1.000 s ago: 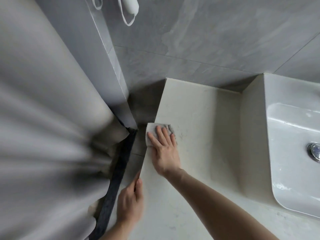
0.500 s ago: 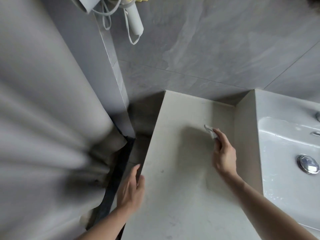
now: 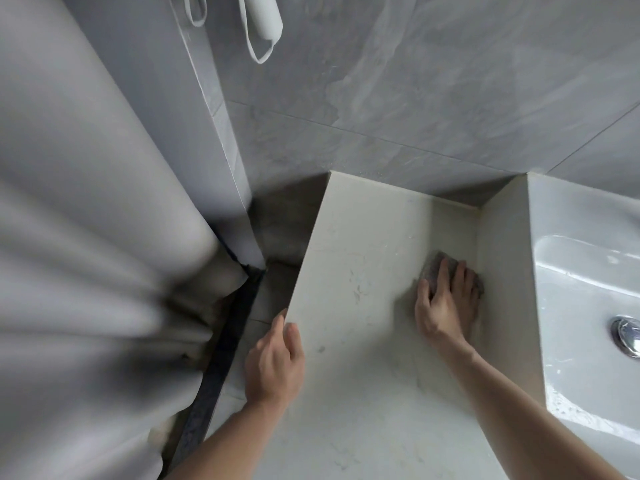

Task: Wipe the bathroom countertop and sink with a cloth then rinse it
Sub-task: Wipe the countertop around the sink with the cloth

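A pale beige countertop (image 3: 360, 258) runs from the grey tiled wall toward me. My right hand (image 3: 445, 299) lies flat on it with the fingers spread, pressing a small grey cloth (image 3: 433, 268) against the surface beside the raised side of the white sink (image 3: 585, 292). Most of the cloth is hidden under the fingers. My left hand (image 3: 275, 362) rests on the countertop's left edge, thumb on top and fingers curled over the side, holding nothing else. The sink's metal drain plug (image 3: 628, 336) shows at the right edge.
A grey shower curtain (image 3: 90, 254) fills the left side. A dark threshold strip (image 3: 221, 355) runs along the floor beside it. A white object with a looped cord (image 3: 263, 19) hangs on the grey tiled wall (image 3: 433, 81) above.
My right hand swept the cloth from the countertop's left edge across to the right side by the sink, lifting it on the way, and now presses it flat. My left hand stayed at the edge.
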`<action>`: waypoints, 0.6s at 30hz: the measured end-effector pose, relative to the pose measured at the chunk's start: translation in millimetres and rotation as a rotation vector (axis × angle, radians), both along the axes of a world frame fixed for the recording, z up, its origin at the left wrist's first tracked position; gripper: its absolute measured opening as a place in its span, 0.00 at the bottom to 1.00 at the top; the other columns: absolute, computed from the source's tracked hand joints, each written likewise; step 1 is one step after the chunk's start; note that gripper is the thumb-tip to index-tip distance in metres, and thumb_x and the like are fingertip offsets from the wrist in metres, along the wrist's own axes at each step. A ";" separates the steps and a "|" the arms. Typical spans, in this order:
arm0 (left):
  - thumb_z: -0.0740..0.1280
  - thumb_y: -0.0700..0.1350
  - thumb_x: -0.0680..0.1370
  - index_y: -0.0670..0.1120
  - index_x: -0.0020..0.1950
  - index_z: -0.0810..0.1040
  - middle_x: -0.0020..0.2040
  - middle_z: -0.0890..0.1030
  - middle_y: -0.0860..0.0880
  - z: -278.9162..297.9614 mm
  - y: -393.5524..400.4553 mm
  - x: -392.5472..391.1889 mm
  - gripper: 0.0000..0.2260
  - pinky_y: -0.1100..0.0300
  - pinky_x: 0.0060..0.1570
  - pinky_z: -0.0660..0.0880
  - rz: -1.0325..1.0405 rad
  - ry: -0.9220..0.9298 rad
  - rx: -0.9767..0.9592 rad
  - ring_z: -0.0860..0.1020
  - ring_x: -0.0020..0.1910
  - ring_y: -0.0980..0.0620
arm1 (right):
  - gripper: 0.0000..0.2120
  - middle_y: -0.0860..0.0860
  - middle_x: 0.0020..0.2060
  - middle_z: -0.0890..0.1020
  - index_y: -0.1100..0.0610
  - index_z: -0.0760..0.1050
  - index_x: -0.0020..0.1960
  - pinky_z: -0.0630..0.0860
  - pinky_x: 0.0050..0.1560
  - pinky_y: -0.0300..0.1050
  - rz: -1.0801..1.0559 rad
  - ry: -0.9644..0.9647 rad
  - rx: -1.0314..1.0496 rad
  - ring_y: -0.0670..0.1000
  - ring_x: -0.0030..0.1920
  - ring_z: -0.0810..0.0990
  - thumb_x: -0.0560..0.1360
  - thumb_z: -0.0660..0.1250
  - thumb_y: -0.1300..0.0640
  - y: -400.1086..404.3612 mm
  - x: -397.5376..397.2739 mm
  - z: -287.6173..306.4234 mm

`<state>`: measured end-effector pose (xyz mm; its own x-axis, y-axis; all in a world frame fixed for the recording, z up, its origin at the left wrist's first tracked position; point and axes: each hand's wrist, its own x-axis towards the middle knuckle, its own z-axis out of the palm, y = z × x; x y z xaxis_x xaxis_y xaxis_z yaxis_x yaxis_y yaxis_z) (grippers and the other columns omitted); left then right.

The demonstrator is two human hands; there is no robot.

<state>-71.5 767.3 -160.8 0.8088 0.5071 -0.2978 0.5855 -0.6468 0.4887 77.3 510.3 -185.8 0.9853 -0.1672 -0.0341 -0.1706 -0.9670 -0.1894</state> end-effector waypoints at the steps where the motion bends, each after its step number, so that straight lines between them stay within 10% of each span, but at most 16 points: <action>1: 0.50 0.55 0.84 0.47 0.71 0.75 0.61 0.84 0.44 0.0 -0.2 -0.6 0.23 0.50 0.52 0.76 -0.002 -0.009 0.010 0.82 0.57 0.37 | 0.35 0.63 0.80 0.63 0.58 0.62 0.81 0.51 0.80 0.62 0.031 -0.033 -0.015 0.65 0.78 0.60 0.79 0.48 0.41 7.6 -1.0 -1.1; 18: 0.47 0.56 0.84 0.52 0.68 0.75 0.59 0.84 0.46 1.9 -1.0 2.2 0.22 0.49 0.50 0.76 -0.027 0.053 0.057 0.82 0.55 0.37 | 0.20 0.54 0.74 0.76 0.56 0.75 0.73 0.66 0.78 0.50 0.654 0.008 0.653 0.53 0.76 0.71 0.83 0.58 0.63 191.2 14.6 27.4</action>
